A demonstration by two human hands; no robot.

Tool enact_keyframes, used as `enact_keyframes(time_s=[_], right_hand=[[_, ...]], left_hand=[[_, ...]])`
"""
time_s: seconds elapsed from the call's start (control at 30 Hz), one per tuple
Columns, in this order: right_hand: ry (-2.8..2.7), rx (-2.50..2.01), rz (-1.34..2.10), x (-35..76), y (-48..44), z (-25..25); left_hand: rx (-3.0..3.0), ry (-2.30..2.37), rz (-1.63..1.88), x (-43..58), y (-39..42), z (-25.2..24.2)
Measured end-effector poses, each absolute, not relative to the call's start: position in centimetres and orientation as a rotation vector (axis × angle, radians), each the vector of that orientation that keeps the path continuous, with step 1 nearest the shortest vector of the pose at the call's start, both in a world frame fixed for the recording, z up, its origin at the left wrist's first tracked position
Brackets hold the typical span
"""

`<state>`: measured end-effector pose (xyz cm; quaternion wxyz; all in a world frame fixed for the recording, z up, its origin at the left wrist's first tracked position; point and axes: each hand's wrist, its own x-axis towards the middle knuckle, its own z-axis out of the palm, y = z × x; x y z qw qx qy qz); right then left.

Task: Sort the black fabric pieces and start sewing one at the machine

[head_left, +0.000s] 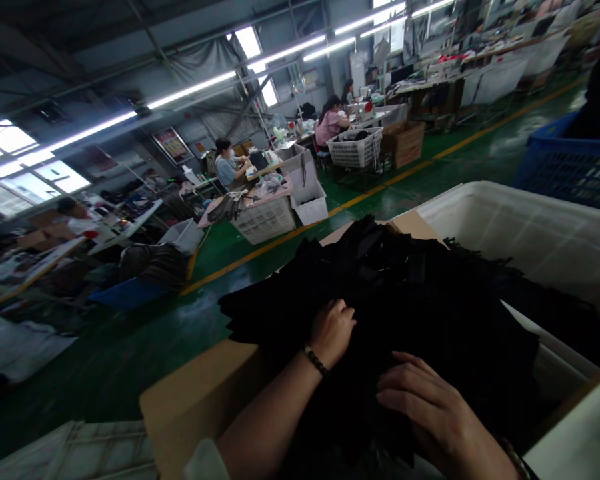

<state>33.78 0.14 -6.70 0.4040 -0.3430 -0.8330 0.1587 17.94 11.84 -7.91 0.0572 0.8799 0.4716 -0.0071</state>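
A big heap of black fabric pieces (380, 280) overflows a cardboard box (195, 393) in front of me. My left hand (334, 330), with a beaded bracelet at its wrist, is closed on the black fabric near the middle of the heap. Its fingertips are partly hidden. Lower and to the right, my right hand (425, 403) lies over the same fabric with its fingers stretched out and slightly apart. Dark cloth hides most of the box's inside.
A large white bin (525, 207) holding black pieces stands right of the box, with a blue crate (570, 160) behind it. A white crate (95, 447) is at lower left. Beyond the green floor (180, 333), several people sit at sewing tables, with a white basket (355, 148) nearby.
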Motion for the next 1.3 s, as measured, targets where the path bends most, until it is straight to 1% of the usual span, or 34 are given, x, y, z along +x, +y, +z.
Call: enact_keyframes(time_s=[0.17,0.33,0.67,0.77,0.87,1.0,1.1,1.23,1.3], right_hand=[[-2.117,-0.879,0.415,33.7,0.2,-7.1],[-2.097,-0.868,0.408,33.5,0.2,-7.0],[-2.111,-0.901,0.437,33.6,-0.2,-7.3],[-2.107,-0.900,0.436,33.6,-0.2,-7.4],[-2.102,-0.901,0.448,33.5,-0.1,-7.4],[-2.104,-0.881,0.445,33.4,-0.2,-7.4],[-2.105,-0.881,0.454,33.5,-0.3,-7.5],[-2.116,-0.912,0.456,33.8,-0.4,-7.7],[-2.105,-0.921,0.443,33.8,-0.4,-7.6]], left_hand=[[2.602,1.309,0.045,17.4,12.0,-8.6],[2.487,1.310,0.062,17.0,12.3,-9.4],[2.502,1.317,-0.071,16.8,12.4,-9.7],[2.610,1.195,-0.058,17.0,12.3,-9.5],[2.665,1.044,-0.123,17.3,12.5,-9.5],[2.671,1.054,-0.217,18.0,12.9,-9.6],[2.667,1.045,-0.179,18.3,12.9,-9.4],[2.631,1.130,0.030,18.2,12.4,-8.2],[2.566,1.211,0.067,17.8,12.2,-7.3]])
